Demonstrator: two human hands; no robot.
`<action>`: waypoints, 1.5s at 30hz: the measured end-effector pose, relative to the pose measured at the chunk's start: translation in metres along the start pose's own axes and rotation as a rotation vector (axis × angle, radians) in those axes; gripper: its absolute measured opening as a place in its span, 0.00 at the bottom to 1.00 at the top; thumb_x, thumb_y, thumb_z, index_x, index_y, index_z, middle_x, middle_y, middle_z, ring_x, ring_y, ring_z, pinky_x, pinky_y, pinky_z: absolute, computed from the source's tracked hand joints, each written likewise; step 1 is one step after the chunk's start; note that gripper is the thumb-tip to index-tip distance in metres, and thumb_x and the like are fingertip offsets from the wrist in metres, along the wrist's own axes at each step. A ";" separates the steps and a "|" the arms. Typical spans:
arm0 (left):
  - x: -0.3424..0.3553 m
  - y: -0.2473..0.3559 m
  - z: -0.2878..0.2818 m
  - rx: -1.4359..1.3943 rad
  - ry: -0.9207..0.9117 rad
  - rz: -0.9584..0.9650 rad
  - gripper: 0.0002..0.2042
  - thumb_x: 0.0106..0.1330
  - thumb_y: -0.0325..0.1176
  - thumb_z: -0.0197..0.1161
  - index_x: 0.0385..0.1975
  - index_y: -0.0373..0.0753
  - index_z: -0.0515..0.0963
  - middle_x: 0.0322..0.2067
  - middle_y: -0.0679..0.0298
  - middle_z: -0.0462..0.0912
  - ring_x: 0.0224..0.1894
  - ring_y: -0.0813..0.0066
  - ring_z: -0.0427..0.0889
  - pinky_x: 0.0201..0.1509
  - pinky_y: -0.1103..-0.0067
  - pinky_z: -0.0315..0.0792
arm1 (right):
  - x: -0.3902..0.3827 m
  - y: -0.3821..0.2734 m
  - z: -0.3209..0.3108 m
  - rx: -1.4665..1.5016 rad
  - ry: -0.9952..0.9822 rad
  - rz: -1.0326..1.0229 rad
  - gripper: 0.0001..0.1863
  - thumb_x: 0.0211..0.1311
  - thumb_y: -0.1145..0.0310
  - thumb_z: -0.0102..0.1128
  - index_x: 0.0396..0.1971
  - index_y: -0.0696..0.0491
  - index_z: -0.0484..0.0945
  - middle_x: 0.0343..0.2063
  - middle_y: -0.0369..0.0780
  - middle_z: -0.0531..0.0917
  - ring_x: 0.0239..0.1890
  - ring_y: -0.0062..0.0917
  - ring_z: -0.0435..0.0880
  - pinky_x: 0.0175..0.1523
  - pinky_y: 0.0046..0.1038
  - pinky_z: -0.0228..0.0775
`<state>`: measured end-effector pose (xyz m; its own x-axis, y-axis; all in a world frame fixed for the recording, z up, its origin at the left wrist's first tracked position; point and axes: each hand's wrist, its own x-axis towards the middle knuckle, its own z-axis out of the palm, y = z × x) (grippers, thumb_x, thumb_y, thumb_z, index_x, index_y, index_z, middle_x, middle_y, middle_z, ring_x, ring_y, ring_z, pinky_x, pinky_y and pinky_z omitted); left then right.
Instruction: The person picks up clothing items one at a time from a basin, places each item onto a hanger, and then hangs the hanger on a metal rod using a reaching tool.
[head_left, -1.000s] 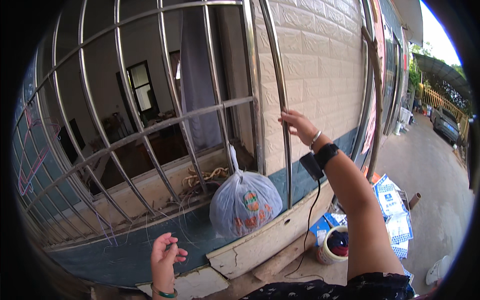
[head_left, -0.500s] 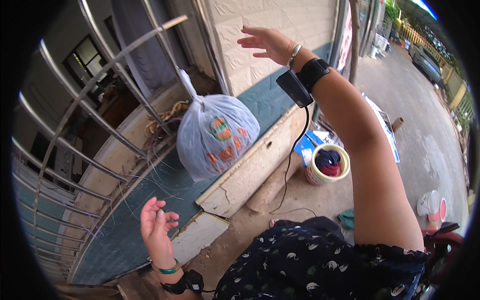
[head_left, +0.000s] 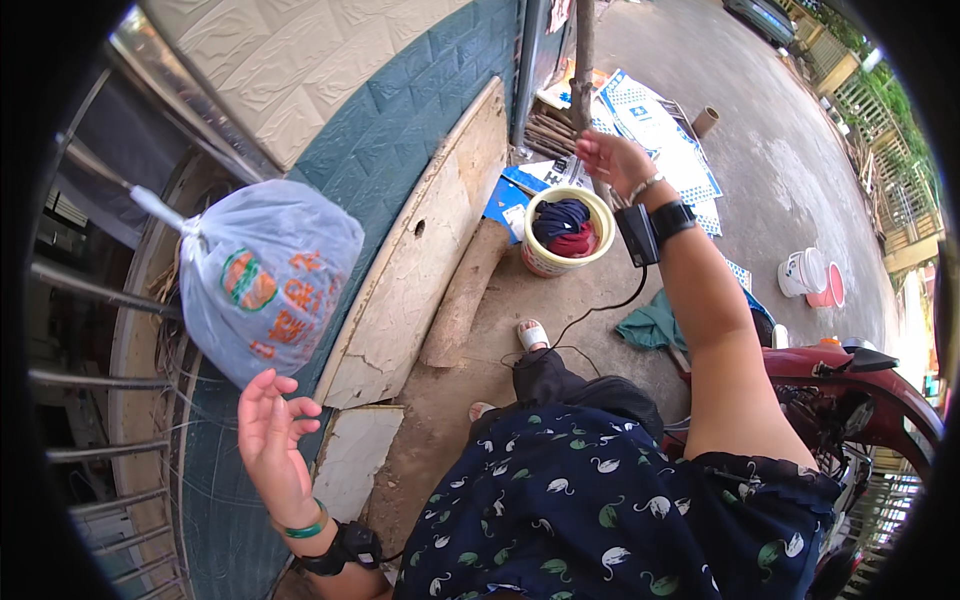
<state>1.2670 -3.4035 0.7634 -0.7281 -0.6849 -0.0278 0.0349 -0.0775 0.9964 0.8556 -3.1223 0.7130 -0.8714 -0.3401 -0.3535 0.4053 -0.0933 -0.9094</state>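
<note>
A tied white plastic bag (head_left: 285, 270) with orange and green print hangs by its knotted top from the metal window grille (head_left: 105, 380). My left hand (head_left: 272, 440) is just below the bag, empty, fingers loosely bent and apart; whether a fingertip touches the plastic is unclear. My right hand (head_left: 618, 165) reaches forward, fingers loosely curled, in front of a wooden pole (head_left: 583, 70). It overlaps the pole in view, and no grip on it shows. Under that hand stands a cream bucket (head_left: 606, 215) with dark blue and red cloth (head_left: 563, 222) inside.
A worn board (head_left: 425, 235) leans on the teal wall (head_left: 400, 110), beside a log (head_left: 466, 295). Printed sheets (head_left: 655, 135) lie past the bucket. At right stand a red motorbike (head_left: 830, 370), a white bucket (head_left: 797, 272) and a green cloth (head_left: 645, 322). A thin cable (head_left: 600, 310) hangs from my right wrist.
My view has swung right and down. My right hand has come away from the upper wall to in front of the pole. My left hand appears nearer the bag's underside.
</note>
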 end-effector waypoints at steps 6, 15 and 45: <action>0.086 -0.034 0.133 0.021 -0.276 -0.145 0.12 0.61 0.30 0.49 0.44 0.35 0.65 0.34 0.64 0.70 0.29 0.78 0.74 0.29 0.87 0.68 | 0.124 0.099 -0.166 0.235 0.175 0.336 0.08 0.58 0.65 0.45 0.31 0.53 0.70 0.22 0.32 0.78 0.29 0.20 0.77 0.37 0.21 0.67; 0.265 -0.145 0.361 0.051 -0.285 -0.377 0.11 0.61 0.29 0.51 0.42 0.35 0.67 0.32 0.64 0.73 0.28 0.78 0.75 0.30 0.85 0.69 | 0.328 0.211 -0.287 -0.133 0.501 0.534 0.07 0.50 0.67 0.53 0.31 0.46 0.71 0.21 0.31 0.74 0.22 0.19 0.74 0.26 0.25 0.66; 0.386 -0.367 0.479 0.220 -0.156 -0.838 0.09 0.61 0.25 0.48 0.41 0.35 0.67 0.31 0.63 0.73 0.29 0.75 0.75 0.31 0.83 0.70 | 0.617 0.328 -0.338 -1.046 0.001 0.541 0.27 0.35 0.52 0.56 0.28 0.64 0.77 0.27 0.49 0.79 0.31 0.35 0.79 0.39 0.27 0.67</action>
<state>0.6454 -3.2927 0.4252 -0.5409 -0.3572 -0.7615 -0.6739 -0.3578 0.6464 0.3571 -3.0464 0.1225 -0.6558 -0.0991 -0.7484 0.2989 0.8763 -0.3778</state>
